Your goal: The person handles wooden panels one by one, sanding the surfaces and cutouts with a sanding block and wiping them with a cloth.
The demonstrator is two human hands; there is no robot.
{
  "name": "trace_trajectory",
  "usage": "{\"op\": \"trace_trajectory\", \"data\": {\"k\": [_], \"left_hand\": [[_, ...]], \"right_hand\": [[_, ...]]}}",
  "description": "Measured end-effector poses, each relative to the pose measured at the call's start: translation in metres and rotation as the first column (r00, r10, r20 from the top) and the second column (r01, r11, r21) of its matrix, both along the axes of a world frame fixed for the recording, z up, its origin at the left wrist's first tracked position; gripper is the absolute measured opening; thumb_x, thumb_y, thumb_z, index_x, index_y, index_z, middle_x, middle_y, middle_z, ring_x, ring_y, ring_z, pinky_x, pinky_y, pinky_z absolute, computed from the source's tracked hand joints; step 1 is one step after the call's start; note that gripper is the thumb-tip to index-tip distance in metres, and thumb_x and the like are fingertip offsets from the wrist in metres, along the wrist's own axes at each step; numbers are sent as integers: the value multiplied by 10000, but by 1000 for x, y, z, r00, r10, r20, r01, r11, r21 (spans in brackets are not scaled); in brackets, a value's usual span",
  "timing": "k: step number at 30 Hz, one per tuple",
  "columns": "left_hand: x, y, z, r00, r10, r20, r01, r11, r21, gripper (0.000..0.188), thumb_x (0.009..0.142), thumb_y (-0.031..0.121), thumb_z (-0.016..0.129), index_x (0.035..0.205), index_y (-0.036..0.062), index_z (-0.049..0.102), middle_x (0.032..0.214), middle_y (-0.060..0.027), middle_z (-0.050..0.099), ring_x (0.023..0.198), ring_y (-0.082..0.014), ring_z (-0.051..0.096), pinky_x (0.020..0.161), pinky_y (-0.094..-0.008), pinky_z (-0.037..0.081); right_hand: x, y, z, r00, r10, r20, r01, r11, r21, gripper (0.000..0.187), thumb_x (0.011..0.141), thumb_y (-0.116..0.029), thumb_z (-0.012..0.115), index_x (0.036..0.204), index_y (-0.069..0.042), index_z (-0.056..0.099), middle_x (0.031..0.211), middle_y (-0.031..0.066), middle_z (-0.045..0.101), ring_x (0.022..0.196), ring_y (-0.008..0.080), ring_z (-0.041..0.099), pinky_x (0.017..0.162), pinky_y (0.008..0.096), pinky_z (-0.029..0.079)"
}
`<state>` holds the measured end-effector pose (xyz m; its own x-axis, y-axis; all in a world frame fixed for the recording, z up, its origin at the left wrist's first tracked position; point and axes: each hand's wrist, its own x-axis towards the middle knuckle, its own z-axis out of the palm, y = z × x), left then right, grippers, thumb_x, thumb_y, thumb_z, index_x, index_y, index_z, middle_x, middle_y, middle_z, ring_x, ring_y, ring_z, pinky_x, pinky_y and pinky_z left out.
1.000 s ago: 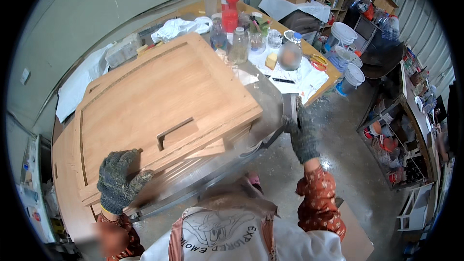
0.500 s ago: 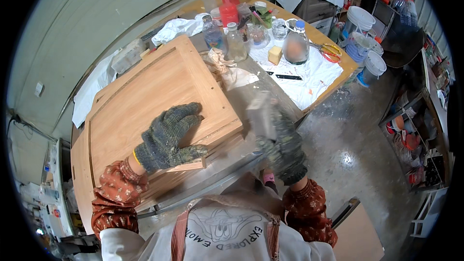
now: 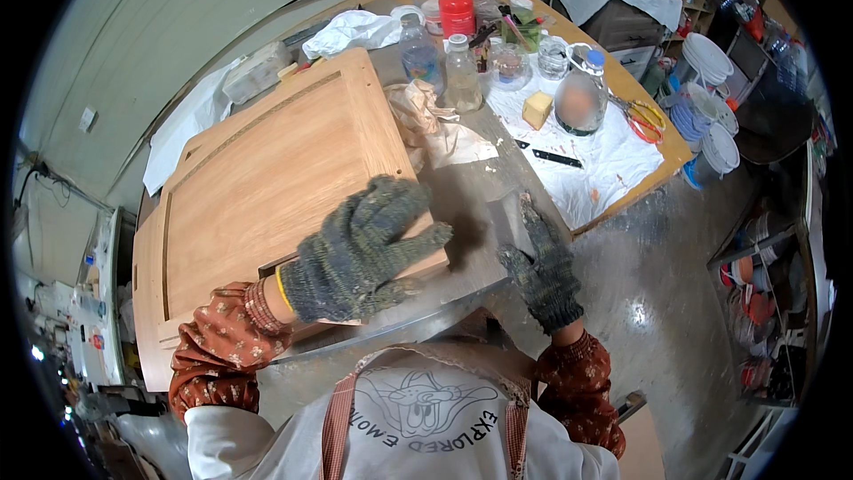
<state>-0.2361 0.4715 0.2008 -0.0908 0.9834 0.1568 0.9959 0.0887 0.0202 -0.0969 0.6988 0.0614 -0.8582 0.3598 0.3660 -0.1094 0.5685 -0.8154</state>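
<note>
A framed wooden cabinet door panel (image 3: pixel 258 160) lies on the worktable, with more wood beneath it along the near edge. My left hand (image 3: pixel 360 249), in a dark green knit glove, is over the panel's near right corner. Its fingers are spread, and nothing shows in them. To the right of the panel, my right hand (image 3: pixel 544 271), in a matching glove, is at the table edge with fingers stretched forward and thumb apart. A pale grey block (image 3: pixel 513 218) is beside those fingers on the tabletop; its far side is partly covered by the glove.
Crumpled tan paper (image 3: pixel 435 129) lies beyond the panel's right side. A white cloth (image 3: pixel 613 169) holds a black knife (image 3: pixel 557 158), a yellowish block (image 3: pixel 537 110), a handled jug (image 3: pixel 582 102) and scissors (image 3: pixel 644 120). Bottles stand behind. White buckets (image 3: pixel 708 60) are on the floor at right.
My left hand has shifted right toward the panel's corner. My right hand, blurred and holding the grey block before, has moved right, and its fingers are now extended beside the block. The view has shifted slightly.
</note>
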Motion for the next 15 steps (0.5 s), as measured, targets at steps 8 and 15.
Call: {"op": "trace_trajectory", "data": {"k": [8, 15], "left_hand": [[7, 7, -6, 986, -38, -160, 45, 998, 42, 480, 789, 264, 655, 1253, 154, 608, 1426, -186, 450, 1260, -369, 493, 1032, -496, 418], [9, 7, 1, 988, -109, -107, 105, 994, -38, 455, 774, 248, 605, 1224, 193, 640, 1291, -92, 563, 1210, -306, 538, 1050, -501, 416]], "right_hand": [[-1, 23, 2, 993, 63, 100, -43, 981, -190, 654, 867, -119, 694, 1442, -30, 398, 1424, 206, 454, 1262, 262, 493, 937, 361, 512], [-29, 29, 7, 985, 144, 90, -119, 963, -242, 676, 829, -185, 741, 1419, -42, 443, 1350, 212, 515, 1214, 306, 529, 954, 382, 486]]}}
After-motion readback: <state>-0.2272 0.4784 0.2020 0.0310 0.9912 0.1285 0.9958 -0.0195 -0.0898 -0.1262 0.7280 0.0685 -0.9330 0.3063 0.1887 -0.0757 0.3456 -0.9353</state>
